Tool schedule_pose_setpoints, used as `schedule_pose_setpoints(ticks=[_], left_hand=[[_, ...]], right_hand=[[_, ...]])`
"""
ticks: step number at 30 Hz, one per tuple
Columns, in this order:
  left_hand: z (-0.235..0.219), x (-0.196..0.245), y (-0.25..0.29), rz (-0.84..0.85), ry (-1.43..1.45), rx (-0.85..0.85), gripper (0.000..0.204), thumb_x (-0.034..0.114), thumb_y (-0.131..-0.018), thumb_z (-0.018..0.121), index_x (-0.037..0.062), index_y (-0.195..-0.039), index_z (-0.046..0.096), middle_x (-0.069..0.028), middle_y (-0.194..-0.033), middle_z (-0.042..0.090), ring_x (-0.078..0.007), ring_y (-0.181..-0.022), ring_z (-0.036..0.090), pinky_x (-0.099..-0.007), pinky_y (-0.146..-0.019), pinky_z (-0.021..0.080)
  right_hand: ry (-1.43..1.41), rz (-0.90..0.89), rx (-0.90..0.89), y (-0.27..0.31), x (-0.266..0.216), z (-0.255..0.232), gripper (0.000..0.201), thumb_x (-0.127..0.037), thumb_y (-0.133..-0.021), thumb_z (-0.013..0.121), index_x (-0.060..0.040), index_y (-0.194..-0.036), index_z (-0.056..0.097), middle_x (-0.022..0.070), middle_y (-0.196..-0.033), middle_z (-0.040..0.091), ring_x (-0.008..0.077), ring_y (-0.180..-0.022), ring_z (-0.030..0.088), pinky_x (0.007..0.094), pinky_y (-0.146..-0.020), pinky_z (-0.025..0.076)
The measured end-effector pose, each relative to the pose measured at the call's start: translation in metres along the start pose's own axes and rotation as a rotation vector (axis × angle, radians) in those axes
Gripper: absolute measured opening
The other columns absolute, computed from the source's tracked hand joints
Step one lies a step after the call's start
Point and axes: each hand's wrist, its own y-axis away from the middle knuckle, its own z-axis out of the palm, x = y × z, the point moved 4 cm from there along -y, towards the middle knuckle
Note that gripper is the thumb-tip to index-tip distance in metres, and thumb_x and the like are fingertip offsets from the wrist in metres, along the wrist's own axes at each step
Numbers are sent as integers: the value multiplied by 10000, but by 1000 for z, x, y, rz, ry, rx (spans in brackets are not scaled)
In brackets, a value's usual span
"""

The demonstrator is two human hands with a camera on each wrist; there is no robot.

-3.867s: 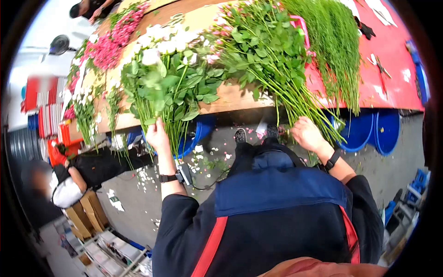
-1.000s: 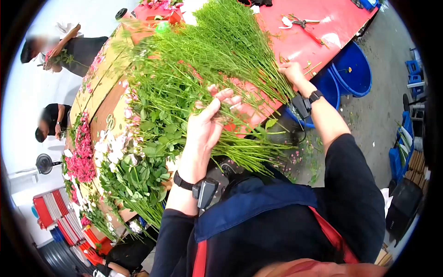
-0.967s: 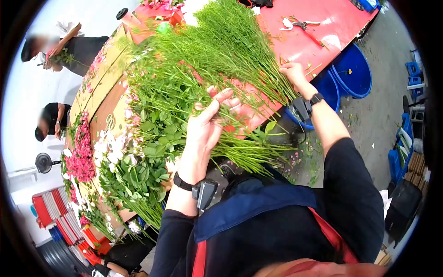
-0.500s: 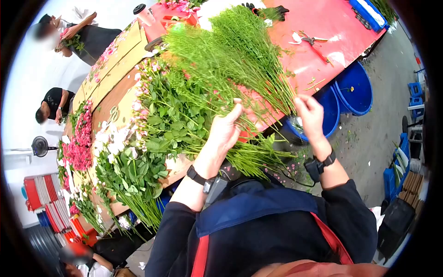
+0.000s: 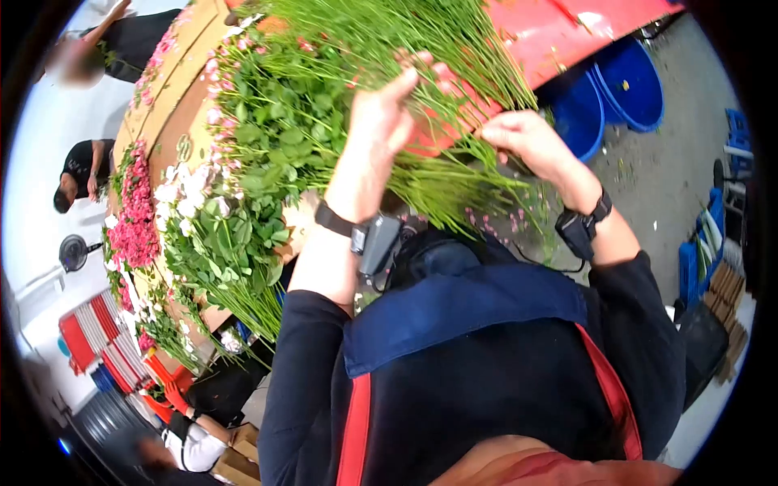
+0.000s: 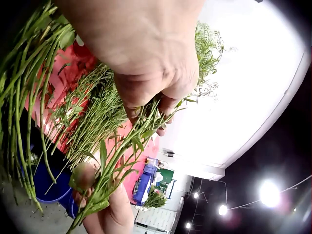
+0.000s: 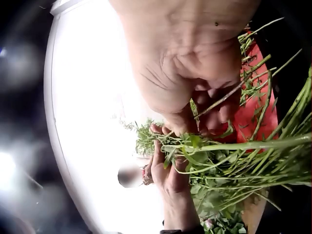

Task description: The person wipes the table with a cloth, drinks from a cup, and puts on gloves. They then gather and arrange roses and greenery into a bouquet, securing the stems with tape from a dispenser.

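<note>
In the head view my left hand (image 5: 381, 113) holds feathery green filler stems (image 5: 442, 101) above the table. The left wrist view shows its fingers curled round the leafy stems (image 6: 124, 146), which run down past my right hand (image 6: 114, 209). My right hand (image 5: 531, 146) is just to the right in the head view, fingertips at the lower stems. Seen from the right wrist, its fingers are curled with a thin stem (image 7: 219, 101) between them. Cut stem ends of the leafy rose bunch (image 5: 300, 121) stick out below my left hand.
White roses (image 5: 186, 190) and deep pink flowers (image 5: 134, 219) lie further left on the table. Blue buckets (image 5: 628, 85) stand beside the red table cover (image 5: 600, 32). Other people (image 5: 81, 166) are at the left. Petals lie on the floor (image 5: 656, 194).
Earlier my left hand was at the white rose stems; now it holds filler greenery. My right hand has left the feathery pile and come in towards the stems below my left hand.
</note>
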Motion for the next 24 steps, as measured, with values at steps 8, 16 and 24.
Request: schedule_pose_setpoints(ticks=[8,16,24], left_hand=[[4,25,61,159,46,-19,313,-14,-915,545,-13,-1226,510,-195,-1083,638,-304,-983,649,-439,-799,567],[-9,17,97,142,-77,-4,353,146,-963,553,-31,-1267,515,-144,-1155,630,-253,-1020,633,-391,-901,507],[-15,35,113,73,-680,38,392,202,-966,569,-39,-1274,539,-136,-1156,650,-218,-982,658,-323,-882,511]], right_hand=[[365,-139,102,50,-2,44,223,-186,-898,659,12,-982,718,25,-791,683,60,-748,595,238,-675,488],[502,-417,335,90,1,122,358,-203,-929,608,38,-1191,567,151,-981,686,238,-846,662,339,-769,513],[909,-189,255,-33,-33,-26,400,-370,-932,573,23,-955,647,222,-789,644,309,-735,640,405,-688,487]])
